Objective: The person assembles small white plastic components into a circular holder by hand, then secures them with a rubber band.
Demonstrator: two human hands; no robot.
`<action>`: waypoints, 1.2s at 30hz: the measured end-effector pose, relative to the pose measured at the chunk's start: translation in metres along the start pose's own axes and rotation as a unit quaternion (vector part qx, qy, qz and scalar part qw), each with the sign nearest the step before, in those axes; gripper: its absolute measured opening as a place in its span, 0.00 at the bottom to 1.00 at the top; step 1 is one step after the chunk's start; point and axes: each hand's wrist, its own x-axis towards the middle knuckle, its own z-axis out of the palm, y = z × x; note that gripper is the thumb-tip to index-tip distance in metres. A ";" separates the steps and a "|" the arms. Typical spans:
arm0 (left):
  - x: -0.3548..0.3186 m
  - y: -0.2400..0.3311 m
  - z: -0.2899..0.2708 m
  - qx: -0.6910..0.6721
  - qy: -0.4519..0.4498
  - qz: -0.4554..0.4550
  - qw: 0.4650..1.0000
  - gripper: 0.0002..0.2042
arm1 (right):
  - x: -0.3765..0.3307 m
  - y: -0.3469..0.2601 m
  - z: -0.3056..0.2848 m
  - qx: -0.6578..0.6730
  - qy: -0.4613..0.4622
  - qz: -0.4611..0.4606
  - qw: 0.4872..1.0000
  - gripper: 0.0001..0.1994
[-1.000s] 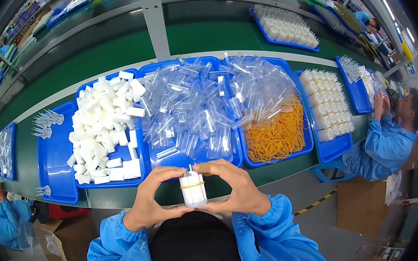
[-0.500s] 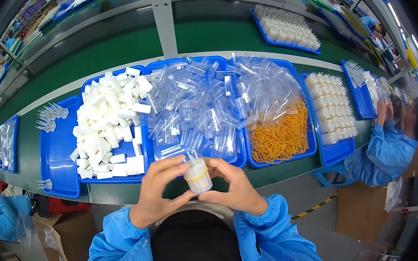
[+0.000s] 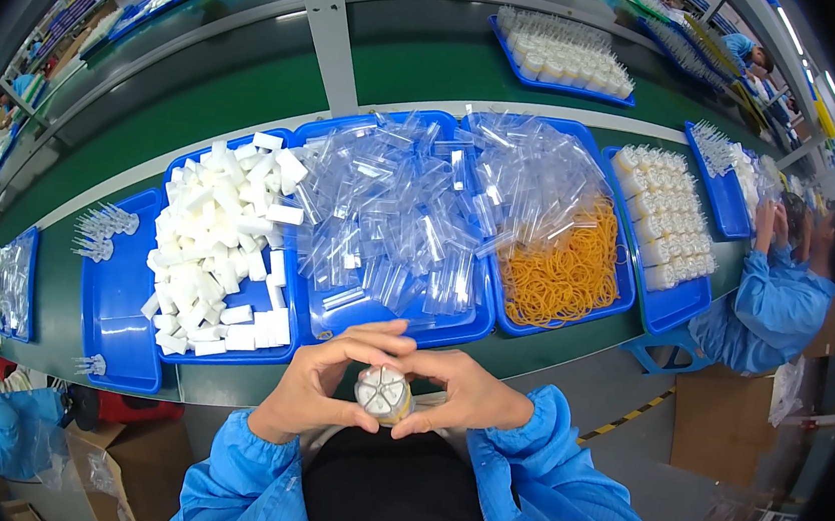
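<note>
Both hands hold a round bundle (image 3: 384,394) just in front of the table's near edge. Its end faces up and shows several white wedge-shaped segments meeting at the centre, with clear plastic round them. A little yellow shows on its side, where a rubber band goes round. My left hand (image 3: 320,384) grips it from the left, with fingers over the far side and thumb at the near side. From the right, my right hand (image 3: 465,394) grips it the same way. Beyond them lies a blue tray (image 3: 401,331) heaped with clear plastic sleeves (image 3: 382,207).
White foam blocks (image 3: 223,242) fill a tray on the left, beside a blue tray (image 3: 124,283) with a few clear pointed pieces (image 3: 104,228). Orange rubber bands (image 3: 567,270) lie right of the sleeves. Finished-looking bundles (image 3: 663,219) stand farther right. A co-worker (image 3: 777,285) sits there.
The bundle has been tipped so its segmented end faces up, where its banded side showed before. Both hands have turned with it and stay closed round it.
</note>
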 end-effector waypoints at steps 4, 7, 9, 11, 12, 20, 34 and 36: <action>-0.004 0.004 0.007 -0.033 0.001 -0.007 0.999 0.29 | 0.002 0.003 0.002 0.090 -0.054 0.025 0.994 0.33; -0.005 0.007 0.015 -0.070 0.034 -0.014 0.997 0.29 | 0.001 0.007 0.001 0.182 -0.065 0.072 0.978 0.31; -0.004 0.010 0.016 -0.074 0.042 -0.019 0.996 0.29 | 0.000 0.009 0.000 0.212 -0.080 0.087 0.970 0.31; -0.001 0.014 0.012 -0.005 -0.001 -0.025 1.000 0.30 | 0.000 0.016 -0.001 0.207 -0.093 0.076 0.971 0.32; -0.001 0.014 0.012 -0.006 -0.001 -0.025 1.000 0.30 | -0.001 0.018 -0.001 0.202 -0.107 0.065 0.971 0.32; -0.003 0.005 0.016 0.020 0.120 0.006 0.992 0.32 | 0.006 0.016 0.004 0.311 -0.011 0.050 0.949 0.31; 0.000 -0.005 0.007 -0.044 0.133 -0.033 0.990 0.32 | 0.005 0.047 0.021 0.505 -0.115 0.082 0.852 0.30; -0.002 -0.007 0.007 -0.038 0.130 -0.024 0.990 0.33 | 0.006 0.047 0.023 0.520 -0.130 0.082 0.840 0.30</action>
